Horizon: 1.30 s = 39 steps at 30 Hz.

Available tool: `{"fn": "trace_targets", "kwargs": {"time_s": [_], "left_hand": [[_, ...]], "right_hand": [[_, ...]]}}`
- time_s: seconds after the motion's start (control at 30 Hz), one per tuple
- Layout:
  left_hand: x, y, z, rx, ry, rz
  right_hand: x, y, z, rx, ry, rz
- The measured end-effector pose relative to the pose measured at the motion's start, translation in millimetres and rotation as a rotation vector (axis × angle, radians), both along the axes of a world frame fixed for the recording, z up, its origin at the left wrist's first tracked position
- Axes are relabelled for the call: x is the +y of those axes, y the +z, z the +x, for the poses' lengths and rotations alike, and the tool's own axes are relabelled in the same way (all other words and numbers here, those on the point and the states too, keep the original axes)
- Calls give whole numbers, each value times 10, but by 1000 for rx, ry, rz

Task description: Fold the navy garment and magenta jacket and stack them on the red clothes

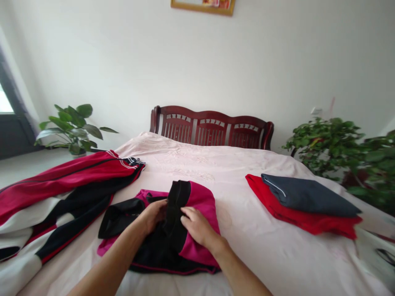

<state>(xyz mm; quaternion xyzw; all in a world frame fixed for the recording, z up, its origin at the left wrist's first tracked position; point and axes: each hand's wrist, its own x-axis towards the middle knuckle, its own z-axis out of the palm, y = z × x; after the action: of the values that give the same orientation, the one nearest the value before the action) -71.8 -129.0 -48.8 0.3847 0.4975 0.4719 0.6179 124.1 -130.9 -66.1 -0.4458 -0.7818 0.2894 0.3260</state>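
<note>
A magenta and black sports jacket (pixel 200 205) lies partly folded on the bed in front of me, with a black sleeve (pixel 175 205) laid up its middle. My left hand (pixel 152 216) grips the edge of this sleeve. My right hand (pixel 196 226) rests flat on the sleeve and the magenta panel, its fingers close together. A second black sleeve (pixel 120 218) sticks out to the left, beneath my left forearm. Part of the jacket's lower black body is hidden under my hands and wrists.
A red, black and white tracksuit garment (pixel 61 185) spreads over the bed's left side. A folded dark grey garment (pixel 308 195) sits on a folded red one (pixel 296 218) at right. The pale pink bedcover (pixel 185 164) reaches a dark wooden headboard (pixel 211 127), with potted plants on both sides.
</note>
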Motion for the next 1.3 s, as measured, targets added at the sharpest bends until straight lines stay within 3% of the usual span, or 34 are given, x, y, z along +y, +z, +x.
{"fn": "trace_targets", "kwargs": {"time_s": [0.1,0.17,0.27,0.33,0.4,0.47,0.6,0.73,0.87,1.0,1.1,1.2,1.3], "left_hand": [[-35,-56,-401,130,136,95],[-74,-49,-475,261,234,179],[-159,31,-333,520,134,311],[-216,105,-156,840,23,411],[-244,160,16,1153,-38,425],[-228,177,152,1320,-60,374],[-117,144,283,1365,-59,316],[-67,127,221,1376,-27,276],[-98,64,56,1402,-35,232],[-142,10,17,1426,-40,210],[-200,23,125,1490,63,348],[-282,-4,285,1544,32,613],[-356,-101,412,1503,-116,631]], "right_hand": [[-67,-148,-130,-37,-71,56],[-74,-143,-112,16,-87,8],[-107,-29,-16,36,-56,-44],[-170,50,54,-11,-54,10],[-246,95,120,-65,-85,85],[-305,101,185,-105,-131,137],[-318,48,320,-200,-192,200],[-241,-74,438,-235,-281,192],[-130,-285,555,-108,-323,76],[-12,-464,730,85,-464,-113],[33,-476,832,248,-518,-304],[22,-366,815,469,-441,-525],[-28,-205,682,745,-251,-767]]}}
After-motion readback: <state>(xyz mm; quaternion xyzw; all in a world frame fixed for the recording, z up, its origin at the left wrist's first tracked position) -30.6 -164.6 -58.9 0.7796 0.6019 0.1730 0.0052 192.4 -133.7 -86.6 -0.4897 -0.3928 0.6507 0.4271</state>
